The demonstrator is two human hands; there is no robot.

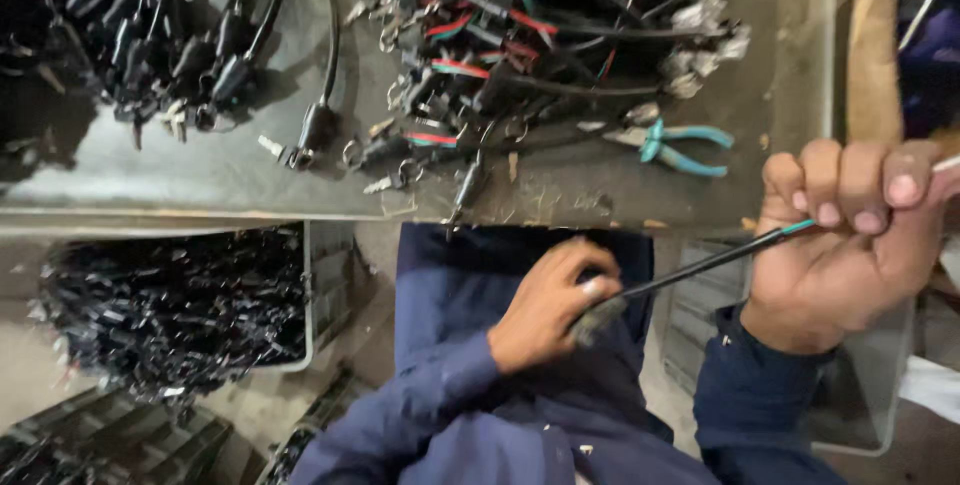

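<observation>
My left hand [550,302] rests over my lap and pinches the frayed, greyish end of a thin black cable [700,263]. My right hand [850,235] is raised at the right, fist closed around the same cable, which runs taut between both hands and shows a teal stretch near my right fingers. Both arms wear dark blue sleeves.
A grey worktable [200,180] ahead carries piles of black cables with connectors [170,35], a tangle of red and teal wires [520,35] and teal-handled pliers [670,145]. A crate of black parts [170,305] sits at the lower left. A cardboard box [875,55] stands at the right.
</observation>
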